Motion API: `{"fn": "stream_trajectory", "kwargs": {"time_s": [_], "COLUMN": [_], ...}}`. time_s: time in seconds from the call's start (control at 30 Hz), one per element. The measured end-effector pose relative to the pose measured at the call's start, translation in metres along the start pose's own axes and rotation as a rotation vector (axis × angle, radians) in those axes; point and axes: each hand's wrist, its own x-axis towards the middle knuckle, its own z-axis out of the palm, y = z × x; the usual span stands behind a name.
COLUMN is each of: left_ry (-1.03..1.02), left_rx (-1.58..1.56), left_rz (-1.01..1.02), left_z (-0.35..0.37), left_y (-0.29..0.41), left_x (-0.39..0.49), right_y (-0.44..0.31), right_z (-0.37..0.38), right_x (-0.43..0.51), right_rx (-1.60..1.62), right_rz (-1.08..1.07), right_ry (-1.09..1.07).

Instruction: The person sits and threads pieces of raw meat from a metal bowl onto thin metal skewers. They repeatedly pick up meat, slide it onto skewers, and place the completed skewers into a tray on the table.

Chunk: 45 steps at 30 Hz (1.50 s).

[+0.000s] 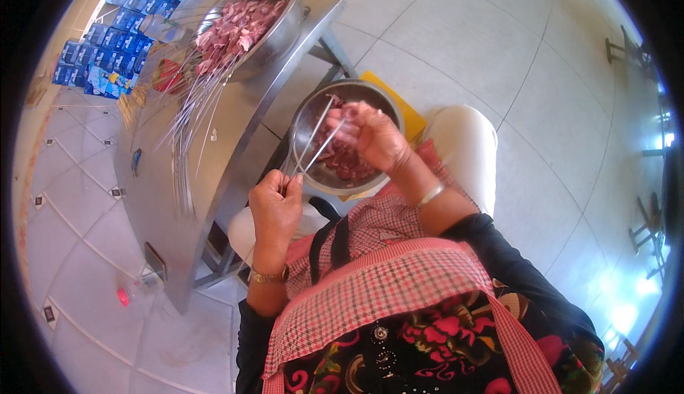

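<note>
My left hand (pixel 276 201) grips several thin metal skewers (pixel 316 132) at their lower ends, and two of them fan upward over a steel bowl (pixel 394 106). A dark piece of meat (pixel 334 100) sits at the tip of one skewer. Over the bowl, my right hand (pixel 377 136) has its fingers curled beside the tip of the other skewer. Those fingers are blurred, and whether they pinch a piece of meat cannot be told. Chunks of raw red meat (pixel 347 163) lie in the bowl, partly hidden by the right hand.
On the metal table (pixel 160 180) at left stands a large steel basin (pixel 283 30) holding skewered meat (pixel 235 33), with skewer ends sticking out over its rim. Blue packages (pixel 117 46) are stacked behind. A yellow object (pixel 406 108) is under the bowl. A plastic bottle (pixel 147 285) lies on the floor.
</note>
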Motion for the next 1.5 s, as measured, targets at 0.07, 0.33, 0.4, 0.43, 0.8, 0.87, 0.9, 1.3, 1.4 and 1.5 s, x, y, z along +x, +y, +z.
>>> {"fn": "stream_trajectory", "kwargs": {"time_s": [0.07,0.33,0.4,0.43,0.8,0.87,0.9,1.3,1.4,1.5], "left_ry": [0.015,-0.054,-0.051,-0.035,0.036,0.018,0.01,-0.023,-0.007,-0.027], "left_rx": [0.046,0.052,0.054,0.043,0.132,0.124,0.123,0.191,0.183,0.213], "left_rz": [0.054,-0.006,-0.014,-0.017,-0.015,-0.044,-0.059,-0.029,0.004,0.014], "left_z": [0.005,0.026,0.028,0.03,0.051,0.052,0.051,0.063,0.067,0.068], "left_y": [0.001,-0.011,-0.017,-0.02,-0.013,-0.011,-0.01,0.004,-0.006,-0.005], "left_x": [0.002,-0.004,-0.008,-0.01,-0.016,-0.014,-0.014,-0.002,0.001,0.007], "right_y": [0.002,0.018,0.016,0.015,0.032,0.032,0.034,0.04,0.042,0.044], "right_z": [0.0,-0.012,-0.005,-0.004,-0.013,-0.013,-0.012,-0.014,-0.015,-0.02], "right_x": [0.004,0.017,0.013,0.013,0.022,0.02,0.019,0.018,0.021,0.023], "right_rx": [0.194,0.166,0.206,0.226,0.034,-0.02,-0.06,-0.043,-0.006,0.029], "right_rz": [0.087,-0.073,-0.086,-0.092,-0.184,-0.206,-0.212,-0.167,-0.161,-0.174], "right_ry": [-0.019,0.196,0.21,0.217,0.375,0.401,0.409,0.451,0.443,0.402]}}
